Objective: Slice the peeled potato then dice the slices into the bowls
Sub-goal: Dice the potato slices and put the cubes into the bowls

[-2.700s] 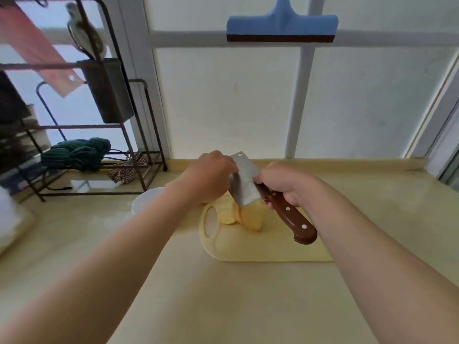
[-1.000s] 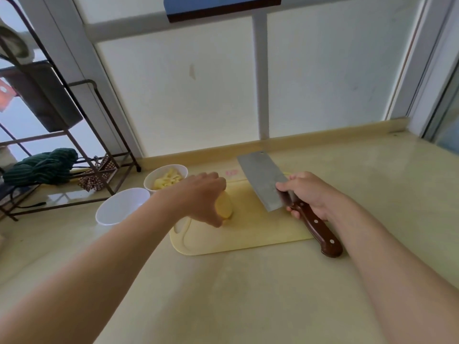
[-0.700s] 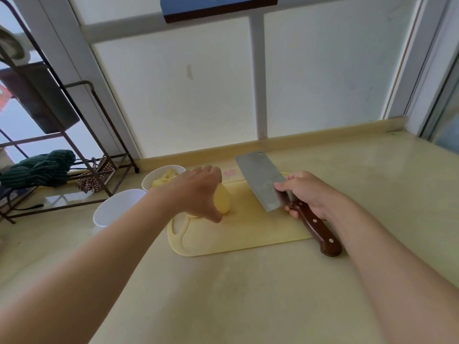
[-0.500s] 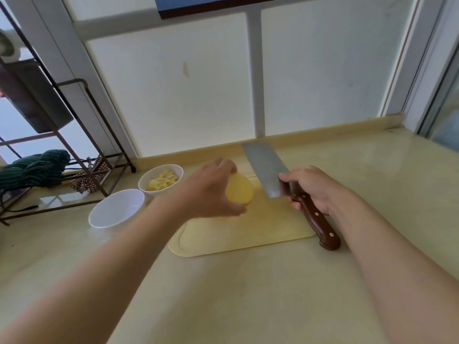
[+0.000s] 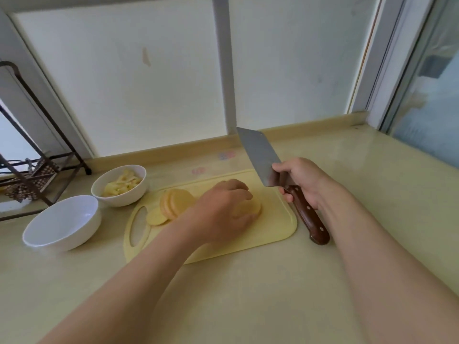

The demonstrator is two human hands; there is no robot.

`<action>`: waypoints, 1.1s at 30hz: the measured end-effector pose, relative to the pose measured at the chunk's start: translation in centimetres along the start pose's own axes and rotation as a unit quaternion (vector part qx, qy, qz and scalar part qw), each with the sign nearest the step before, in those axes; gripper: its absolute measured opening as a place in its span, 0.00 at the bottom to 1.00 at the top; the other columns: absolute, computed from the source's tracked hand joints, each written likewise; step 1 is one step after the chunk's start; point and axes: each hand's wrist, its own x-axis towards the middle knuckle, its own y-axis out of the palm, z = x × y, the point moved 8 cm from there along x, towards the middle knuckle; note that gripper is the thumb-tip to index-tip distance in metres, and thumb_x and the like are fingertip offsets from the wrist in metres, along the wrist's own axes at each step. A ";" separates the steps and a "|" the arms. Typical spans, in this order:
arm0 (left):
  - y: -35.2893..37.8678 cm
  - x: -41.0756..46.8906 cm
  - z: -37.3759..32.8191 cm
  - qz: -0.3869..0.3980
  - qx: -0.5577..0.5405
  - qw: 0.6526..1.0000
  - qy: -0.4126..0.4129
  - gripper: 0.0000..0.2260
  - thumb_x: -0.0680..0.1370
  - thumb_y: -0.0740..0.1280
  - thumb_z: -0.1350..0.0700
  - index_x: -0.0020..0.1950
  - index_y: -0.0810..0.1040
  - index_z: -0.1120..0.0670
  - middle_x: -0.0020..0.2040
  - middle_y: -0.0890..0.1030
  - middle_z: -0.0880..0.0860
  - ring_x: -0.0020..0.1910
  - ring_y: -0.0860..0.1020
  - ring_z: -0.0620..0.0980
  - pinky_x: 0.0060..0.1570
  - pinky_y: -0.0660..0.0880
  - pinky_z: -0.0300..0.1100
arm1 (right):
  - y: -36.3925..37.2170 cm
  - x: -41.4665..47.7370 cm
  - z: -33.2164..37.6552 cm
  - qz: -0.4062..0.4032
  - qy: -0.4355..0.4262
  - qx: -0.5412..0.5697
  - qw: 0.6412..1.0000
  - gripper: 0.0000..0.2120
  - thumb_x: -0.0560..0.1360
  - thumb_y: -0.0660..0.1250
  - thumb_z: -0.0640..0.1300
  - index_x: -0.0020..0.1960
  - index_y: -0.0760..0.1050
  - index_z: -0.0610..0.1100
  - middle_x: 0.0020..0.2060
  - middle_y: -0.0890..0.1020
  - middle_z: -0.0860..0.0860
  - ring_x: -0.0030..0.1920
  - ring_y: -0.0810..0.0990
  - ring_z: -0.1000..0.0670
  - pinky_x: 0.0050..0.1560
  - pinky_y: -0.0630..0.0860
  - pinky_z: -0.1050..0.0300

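On the pale yellow plastic cutting board [image 5: 273,230], the left hand [image 5: 221,212] grips stacked round potato slices [image 5: 253,207] beneath it; the right hand [image 5: 301,181] holds a brown-handled steel cleaver [image 5: 258,155].

cam: one head-worn wide-angle view | from: above near edge of glossy beige stone worktop [image 5: 248,294] | facing: forward and down toward far edge, frosted white window panes [image 5: 99,83] | range: near, pale yellow plastic cutting board [image 5: 273,227] mid-frame

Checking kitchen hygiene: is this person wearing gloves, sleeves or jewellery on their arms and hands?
The left forearm and right forearm are bare to the frame's edge, no sleeves visible. The left hand and right hand wear no gloves; no ring, watch or bracelet shows.
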 end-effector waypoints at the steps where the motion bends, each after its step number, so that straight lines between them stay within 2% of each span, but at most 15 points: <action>1: 0.0 -0.1 -0.2 0.001 -0.002 1.000 0.029 0.16 0.76 0.69 0.48 0.61 0.81 0.53 0.62 0.77 0.51 0.60 0.76 0.51 0.60 0.72 0.42 | 0.0 0.1 -0.1 -0.001 0.001 -0.007 1.000 0.08 0.80 0.65 0.40 0.44 0.73 0.36 0.30 0.73 0.43 0.22 0.70 0.49 0.18 0.64 0.60; 4: 0.2 -0.5 -0.7 0.007 -0.010 0.996 0.089 0.13 0.74 0.67 0.53 0.55 0.83 0.56 0.56 0.80 0.52 0.52 0.78 0.49 0.55 0.72 0.35 | 0.0 0.3 -0.1 -0.013 -0.007 -0.041 0.999 0.08 0.79 0.66 0.39 0.44 0.74 0.35 0.27 0.74 0.42 0.22 0.70 0.47 0.20 0.65 0.60; 7: 0.4 -0.5 0.0 0.012 -0.034 0.994 0.106 0.13 0.72 0.69 0.57 0.55 0.83 0.57 0.55 0.80 0.53 0.52 0.78 0.48 0.54 0.70 0.30 | -0.3 0.3 0.2 -0.023 -0.025 -0.067 0.997 0.09 0.78 0.65 0.35 0.39 0.72 0.37 0.25 0.74 0.43 0.23 0.69 0.46 0.21 0.64 0.60; 10: 0.5 -0.6 0.3 0.002 -0.045 0.992 0.121 0.12 0.72 0.68 0.59 0.55 0.83 0.55 0.55 0.80 0.52 0.51 0.78 0.50 0.53 0.73 0.35 | -0.3 0.4 0.1 -0.010 -0.020 -0.073 0.997 0.04 0.74 0.63 0.31 0.45 0.70 0.39 0.30 0.74 0.41 0.25 0.69 0.46 0.22 0.65 0.60; 13: 0.7 -0.6 0.0 -0.011 -0.041 0.990 0.132 0.11 0.75 0.67 0.59 0.56 0.82 0.54 0.55 0.79 0.51 0.52 0.78 0.51 0.54 0.75 0.42 | -0.6 0.6 -0.2 -0.005 -0.011 -0.083 0.996 0.14 0.73 0.61 0.30 0.56 0.68 0.42 0.31 0.74 0.40 0.25 0.70 0.46 0.21 0.66 0.60; 18: 1.1 -0.5 -0.6 -0.021 -0.036 0.989 0.145 0.10 0.79 0.62 0.57 0.55 0.81 0.56 0.54 0.79 0.53 0.50 0.77 0.55 0.51 0.74 0.49 | -0.8 -0.1 0.0 -0.005 -0.005 -0.109 0.994 0.09 0.74 0.61 0.29 0.52 0.70 0.39 0.35 0.73 0.39 0.25 0.71 0.47 0.21 0.66 0.59; 28: 1.1 -1.1 -0.5 -0.059 -0.046 0.985 0.153 0.11 0.76 0.65 0.60 0.57 0.82 0.56 0.54 0.79 0.53 0.50 0.78 0.54 0.51 0.75 0.47 | 0.1 -0.5 0.1 0.030 -0.013 -0.156 0.987 0.11 0.74 0.61 0.29 0.54 0.71 0.40 0.33 0.73 0.39 0.25 0.71 0.47 0.22 0.67 0.59; 33: 1.4 -1.1 -0.3 -0.065 -0.057 0.986 0.144 0.11 0.76 0.65 0.60 0.56 0.81 0.56 0.54 0.79 0.52 0.50 0.78 0.54 0.52 0.75 0.48 | 0.3 -0.7 0.1 0.027 -0.009 -0.165 0.986 0.09 0.75 0.61 0.29 0.52 0.71 0.39 0.31 0.73 0.41 0.23 0.72 0.48 0.21 0.67 0.59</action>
